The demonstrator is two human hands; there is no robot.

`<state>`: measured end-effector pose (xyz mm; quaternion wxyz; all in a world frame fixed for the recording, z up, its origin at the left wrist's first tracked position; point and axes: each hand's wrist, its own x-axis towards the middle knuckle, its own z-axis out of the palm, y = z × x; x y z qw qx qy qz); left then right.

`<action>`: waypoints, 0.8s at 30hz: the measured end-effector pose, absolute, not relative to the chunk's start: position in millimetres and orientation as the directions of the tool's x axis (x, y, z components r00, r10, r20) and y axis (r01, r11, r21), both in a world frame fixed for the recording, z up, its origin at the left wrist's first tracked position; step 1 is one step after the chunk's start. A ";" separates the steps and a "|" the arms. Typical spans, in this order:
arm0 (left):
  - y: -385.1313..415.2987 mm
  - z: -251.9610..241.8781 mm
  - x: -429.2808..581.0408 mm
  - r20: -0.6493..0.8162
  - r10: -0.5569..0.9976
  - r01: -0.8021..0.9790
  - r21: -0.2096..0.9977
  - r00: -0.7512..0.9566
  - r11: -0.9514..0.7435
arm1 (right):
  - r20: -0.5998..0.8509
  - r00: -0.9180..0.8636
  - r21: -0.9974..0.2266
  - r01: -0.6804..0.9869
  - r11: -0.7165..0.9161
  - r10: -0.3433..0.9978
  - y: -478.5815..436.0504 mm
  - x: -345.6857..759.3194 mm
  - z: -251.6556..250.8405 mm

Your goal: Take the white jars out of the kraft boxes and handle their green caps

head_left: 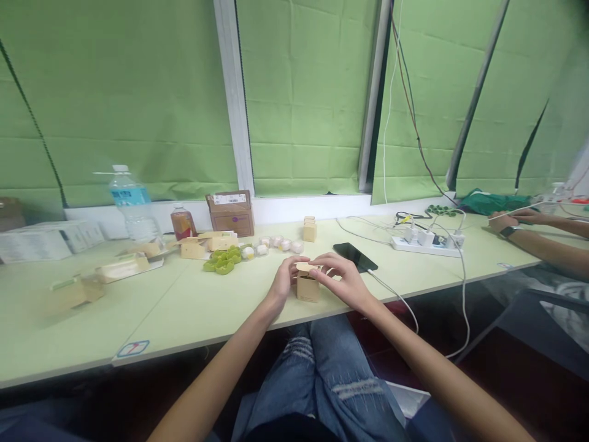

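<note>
A small brown cardboard box point(307, 290) stands upright near the table's front edge, its top flap raised. Around its left side curls my left hand point(281, 283), closed on the box. From the right, my right hand point(343, 279) pinches the flap at the top, its thumb in front. The inside of the box is hidden from me. Behind my hands sit small stacked brown boxes point(310, 230). Several white round wrapped pieces point(277, 244) lie in a row, with green ring-shaped pieces point(223, 260) to their left.
A black phone point(356, 256) with a white cable lies right of my hands. Farther right is a power strip point(426, 247) with chargers. At left are opened cartons point(124, 267), a water bottle point(133, 205), a drink bottle point(183, 222) and a carton point(231, 213). Another person's arm point(538, 239) rests at far right.
</note>
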<state>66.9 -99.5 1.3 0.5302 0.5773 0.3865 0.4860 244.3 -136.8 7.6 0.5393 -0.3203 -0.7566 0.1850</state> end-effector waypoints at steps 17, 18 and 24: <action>-102.3 -2.8 70.6 0.391 0.883 0.173 0.881 0.261 -0.441 | 0.773 -0.457 -0.244 0.425 0.872 0.439 -129.5 258.0 -1.4; -103.6 -2.8 71.0 0.398 0.879 0.185 0.873 0.264 -0.451 | 0.773 -0.460 -0.232 0.437 0.869 0.437 -128.6 258.5 -2.5; -109.6 -0.8 67.2 0.382 0.910 0.300 0.859 0.161 -0.414 | 0.704 -0.393 -0.374 0.503 0.780 0.591 -124.9 250.0 -14.3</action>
